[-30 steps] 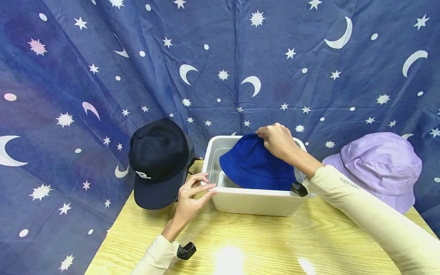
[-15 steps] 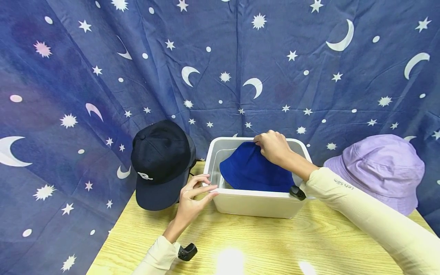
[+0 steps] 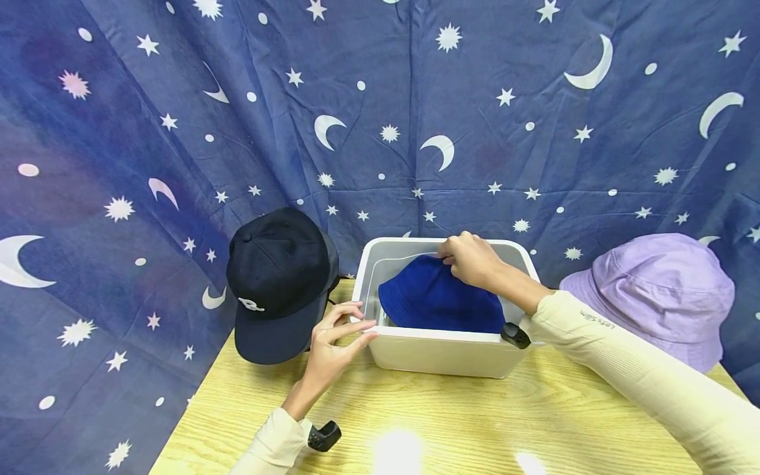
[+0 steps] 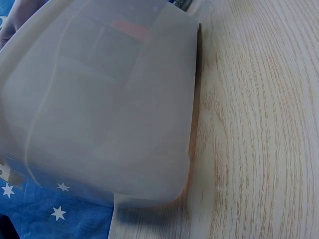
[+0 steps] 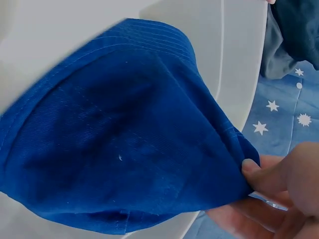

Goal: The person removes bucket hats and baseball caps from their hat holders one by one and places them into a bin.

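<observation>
In the head view, a blue bucket hat (image 3: 439, 297) lies inside the white plastic bin (image 3: 439, 334). My right hand (image 3: 472, 257) pinches the top of its crown between thumb and fingers. The right wrist view shows the thumb (image 5: 269, 174) on the crown fabric, with the brim spreading toward the bin floor. My left hand (image 3: 332, 336) touches the bin's front left corner, its fingers mostly extended and spread at the rim. The bin's wall (image 4: 109, 109) fills much of the left wrist view.
A black baseball cap (image 3: 279, 264) stands left of the bin, close to my left hand. To the right sits a lavender bucket hat (image 3: 665, 284), near my right sleeve. Behind the wooden table (image 3: 439, 415) hangs a dark blue curtain (image 3: 380, 99) with moons and stars.
My right hand has moved down with the blue bucket hat, which sits lower in the bin. The left hand stays at the bin's corner. The head view has shifted slightly.
</observation>
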`<action>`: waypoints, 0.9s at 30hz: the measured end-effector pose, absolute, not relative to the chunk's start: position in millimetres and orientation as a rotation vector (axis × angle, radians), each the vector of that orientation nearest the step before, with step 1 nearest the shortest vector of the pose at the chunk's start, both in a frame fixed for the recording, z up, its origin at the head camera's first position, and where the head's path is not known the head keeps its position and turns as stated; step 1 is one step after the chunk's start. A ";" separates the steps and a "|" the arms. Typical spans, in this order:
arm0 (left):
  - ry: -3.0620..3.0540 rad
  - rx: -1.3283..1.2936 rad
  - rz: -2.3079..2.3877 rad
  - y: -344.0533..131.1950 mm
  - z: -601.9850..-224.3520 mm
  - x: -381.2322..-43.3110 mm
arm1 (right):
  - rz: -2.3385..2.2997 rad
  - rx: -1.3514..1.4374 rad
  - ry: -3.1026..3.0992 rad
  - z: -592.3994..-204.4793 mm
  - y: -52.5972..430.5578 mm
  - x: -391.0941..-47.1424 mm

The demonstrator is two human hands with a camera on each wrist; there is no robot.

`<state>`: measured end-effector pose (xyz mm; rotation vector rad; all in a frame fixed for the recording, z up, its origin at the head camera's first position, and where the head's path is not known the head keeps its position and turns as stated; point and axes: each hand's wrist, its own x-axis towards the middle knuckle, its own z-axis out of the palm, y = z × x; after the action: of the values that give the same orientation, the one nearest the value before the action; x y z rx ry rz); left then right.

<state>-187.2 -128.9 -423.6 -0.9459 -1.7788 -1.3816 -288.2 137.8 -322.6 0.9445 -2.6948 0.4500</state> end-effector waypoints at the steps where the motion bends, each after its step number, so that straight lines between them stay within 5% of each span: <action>1: -1.778 -0.946 -1.383 -128.8 -423.6 -187.3 | 0.458 0.954 -2.705 -322.5 137.4 -287.7; 27: -1.762 -0.945 -1.370 -127.1 -424.9 -188.2 | 0.451 1.166 -2.877 -330.0 136.8 -272.8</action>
<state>-188.2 -127.1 -424.9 -0.9446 -1.7616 -1.3703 -272.8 136.8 -330.0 1.1657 -2.8770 0.4510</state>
